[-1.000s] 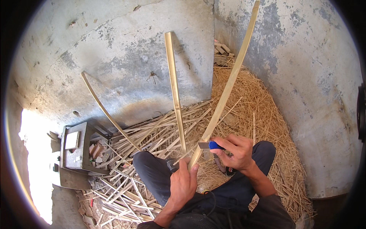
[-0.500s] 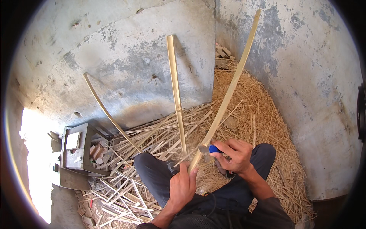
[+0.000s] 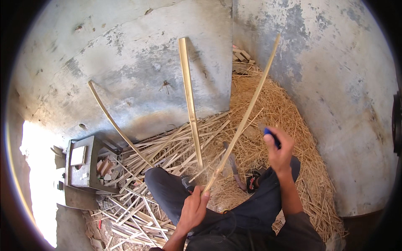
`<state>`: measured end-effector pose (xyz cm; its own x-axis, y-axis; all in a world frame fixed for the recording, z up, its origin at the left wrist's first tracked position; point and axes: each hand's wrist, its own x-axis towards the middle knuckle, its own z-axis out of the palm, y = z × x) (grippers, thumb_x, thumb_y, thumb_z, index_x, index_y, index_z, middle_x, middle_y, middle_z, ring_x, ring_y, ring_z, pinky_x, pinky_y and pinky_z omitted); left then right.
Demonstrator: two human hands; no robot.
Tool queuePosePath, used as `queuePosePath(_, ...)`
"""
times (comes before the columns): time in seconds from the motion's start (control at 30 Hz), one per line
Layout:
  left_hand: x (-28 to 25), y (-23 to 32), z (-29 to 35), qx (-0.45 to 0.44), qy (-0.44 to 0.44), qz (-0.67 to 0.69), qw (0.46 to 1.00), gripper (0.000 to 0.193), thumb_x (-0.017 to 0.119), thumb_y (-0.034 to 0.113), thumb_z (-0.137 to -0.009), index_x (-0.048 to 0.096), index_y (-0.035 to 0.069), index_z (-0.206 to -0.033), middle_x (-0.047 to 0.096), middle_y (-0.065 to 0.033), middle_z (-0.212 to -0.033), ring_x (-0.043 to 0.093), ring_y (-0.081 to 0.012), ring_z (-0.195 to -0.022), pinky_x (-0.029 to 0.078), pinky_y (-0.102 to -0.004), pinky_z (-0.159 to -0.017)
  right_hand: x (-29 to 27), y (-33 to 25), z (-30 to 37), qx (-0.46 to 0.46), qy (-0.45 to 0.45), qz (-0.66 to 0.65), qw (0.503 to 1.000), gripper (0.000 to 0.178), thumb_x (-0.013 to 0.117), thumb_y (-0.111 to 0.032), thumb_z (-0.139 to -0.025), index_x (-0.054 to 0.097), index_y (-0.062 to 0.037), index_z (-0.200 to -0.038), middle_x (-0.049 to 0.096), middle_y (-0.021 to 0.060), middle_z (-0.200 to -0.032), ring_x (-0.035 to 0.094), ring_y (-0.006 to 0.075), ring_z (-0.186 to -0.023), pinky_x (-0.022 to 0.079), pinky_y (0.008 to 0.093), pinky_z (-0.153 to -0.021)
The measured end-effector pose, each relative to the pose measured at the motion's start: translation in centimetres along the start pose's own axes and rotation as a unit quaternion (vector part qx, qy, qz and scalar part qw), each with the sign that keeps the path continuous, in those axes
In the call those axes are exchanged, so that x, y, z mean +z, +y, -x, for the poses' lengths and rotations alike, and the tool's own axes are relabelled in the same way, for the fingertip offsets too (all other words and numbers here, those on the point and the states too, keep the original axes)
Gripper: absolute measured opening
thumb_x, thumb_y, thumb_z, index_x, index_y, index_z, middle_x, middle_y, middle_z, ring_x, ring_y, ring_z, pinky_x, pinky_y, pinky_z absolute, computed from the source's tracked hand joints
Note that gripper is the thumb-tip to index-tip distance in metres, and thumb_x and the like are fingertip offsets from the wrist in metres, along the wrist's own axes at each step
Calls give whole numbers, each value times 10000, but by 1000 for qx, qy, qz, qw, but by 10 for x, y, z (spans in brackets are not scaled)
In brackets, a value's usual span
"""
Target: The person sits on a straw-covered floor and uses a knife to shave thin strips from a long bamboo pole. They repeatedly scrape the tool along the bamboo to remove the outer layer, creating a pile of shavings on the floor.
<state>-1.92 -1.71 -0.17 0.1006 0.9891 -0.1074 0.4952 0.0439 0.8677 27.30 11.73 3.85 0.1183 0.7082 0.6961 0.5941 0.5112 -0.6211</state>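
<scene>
My left hand (image 3: pixel 193 210) is closed round the near end of a long bamboo strip (image 3: pixel 245 119), which slants up and away to the right in front of the wall. My right hand (image 3: pixel 280 151), raised above my right knee and apart from the strip, grips a blue-handled knife (image 3: pixel 272 137). Only the knife's blue handle shows clearly; its blade cannot be made out now. A second, wider bamboo strip (image 3: pixel 190 100) leans against the wall ahead. Farther left, a thin curved strip (image 3: pixel 111 119) also leans there.
Split bamboo strips (image 3: pixel 138 213) lie piled at left, and a heap of straw-like shavings (image 3: pixel 305 167) fills the right side. Beside the left wall stands a dark wooden box (image 3: pixel 83 175) with broken pieces near it. A long dark tool (image 3: pixel 234 167) lies between my feet.
My right hand has lifted the knife off the bamboo strip and moved up and right. The strip has turned onto its narrower side and its far tip has dropped; my left hand shifted slightly left.
</scene>
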Motion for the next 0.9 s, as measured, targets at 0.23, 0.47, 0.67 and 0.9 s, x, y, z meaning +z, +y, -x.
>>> queuePosePath(0.23,0,13,-17,0,-14,93,996,314,459,288,-1155,555,-9,-1125,582,-212,-748,595,-407,-703,454,-480,-693,25,-19,52,-50,-129,-41,990,308,817,-350,-940,794,-69,-1063,734,90,-834,717,242,-669,549,337,-590)
queuePosePath(0.47,8,12,-18,8,-40,123,992,355,427,314,-1169,556,-14,-1125,573,-186,-790,573,-344,-759,448,-441,-742,32,-30,52,-117,-140,8,983,311,824,-402,-908,788,-124,-1042,673,24,-767,649,220,-588,503,355,-535)
queuePosePath(0.67,5,21,-19,16,-42,116,992,351,423,310,-1171,546,-14,-1109,565,-188,-783,573,-355,-754,445,-449,-737,29,-30,46,-146,-132,39,980,311,821,-407,-906,780,-125,-1031,620,12,-717,609,214,-555,477,353,-513)
queuePosePath(0.9,5,26,-19,20,-29,90,995,341,417,294,-1170,533,-14,-1084,577,-222,-779,585,-413,-745,443,-481,-715,23,-32,41,-151,-135,64,977,296,830,-394,-902,793,-120,-1006,651,26,-722,631,213,-566,478,349,-510)
